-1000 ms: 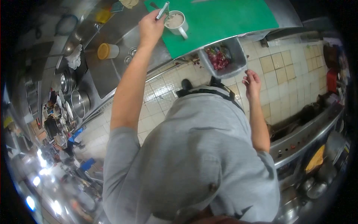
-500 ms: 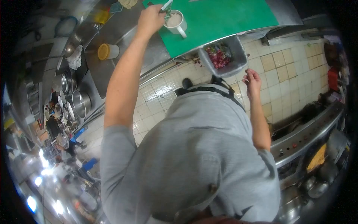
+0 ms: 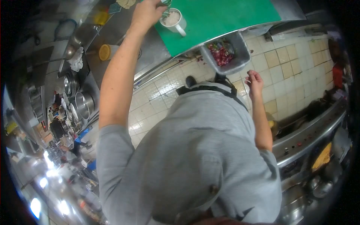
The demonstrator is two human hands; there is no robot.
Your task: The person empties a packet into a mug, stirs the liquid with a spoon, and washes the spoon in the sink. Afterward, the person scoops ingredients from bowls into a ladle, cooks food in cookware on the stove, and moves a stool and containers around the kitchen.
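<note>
Mug (image 3: 176, 27) beside left hand (image 3: 149, 12) holding green object (image 3: 167, 5).

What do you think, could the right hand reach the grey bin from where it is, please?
Yes, most likely: the right hand is just beside the grey bin, and nothing visible stands between them.

In front of me, at twelve o'clock, a metal counter (image 3: 150, 44) is carrying a flat green board (image 3: 225, 17), which is covering a large part of its top. On the board, near its left end, a white mug (image 3: 179, 27) is standing upright, holding something pale. To my ten o'clock, a tub with a yellow lid (image 3: 105, 52) is resting on the bare metal, partly hidden by my arm. At eleven o'clock, a pale yellow cloth-like piece (image 3: 126, 3) is lying near a blue-green pad (image 3: 114, 8).
</note>
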